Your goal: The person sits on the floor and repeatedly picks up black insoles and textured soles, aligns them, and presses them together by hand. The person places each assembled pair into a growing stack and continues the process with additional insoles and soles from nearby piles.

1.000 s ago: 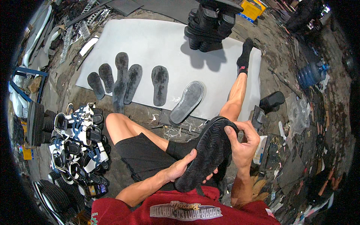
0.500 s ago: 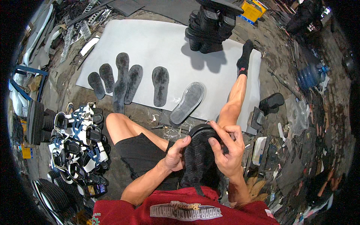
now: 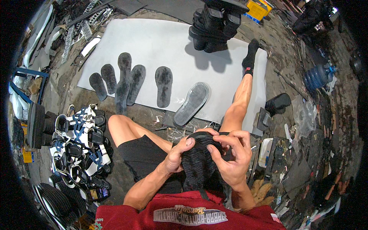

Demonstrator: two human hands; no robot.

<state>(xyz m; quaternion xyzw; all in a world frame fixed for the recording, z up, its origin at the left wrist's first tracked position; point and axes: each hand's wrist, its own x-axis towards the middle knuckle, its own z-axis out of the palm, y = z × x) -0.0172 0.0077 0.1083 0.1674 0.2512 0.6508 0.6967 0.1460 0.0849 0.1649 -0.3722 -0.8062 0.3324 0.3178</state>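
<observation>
A black shoe sole (image 3: pixel 197 165) with a wavy, ridged tread is held over my lap, its rounded end away from me. My left hand (image 3: pixel 177 155) wraps its left side, with the thumb near the rounded end. At the right of that end, my right hand (image 3: pixel 234 157) has curled fingers on the rim and its thumb close to the tread. The underside of the sole is hidden. Beyond my hands, a grey sole with a raised rim (image 3: pixel 191 104) lies across the edge of a white sheet (image 3: pixel 168 42).
Several dark flat soles (image 3: pixel 163 87) lie on the sheet's left half. A stack of black soles (image 3: pixel 214 28) stands at its far side. White and blue sandals (image 3: pixel 82 142) are heaped on the left. Scraps, a glove (image 3: pixel 262 191) and a blue water bottle (image 3: pixel 319 77) lie to the right.
The black sole has turned and tilted, showing more of its ridged tread. My left fingers now reach over its far end, and my right hand has shifted slightly along the rim.
</observation>
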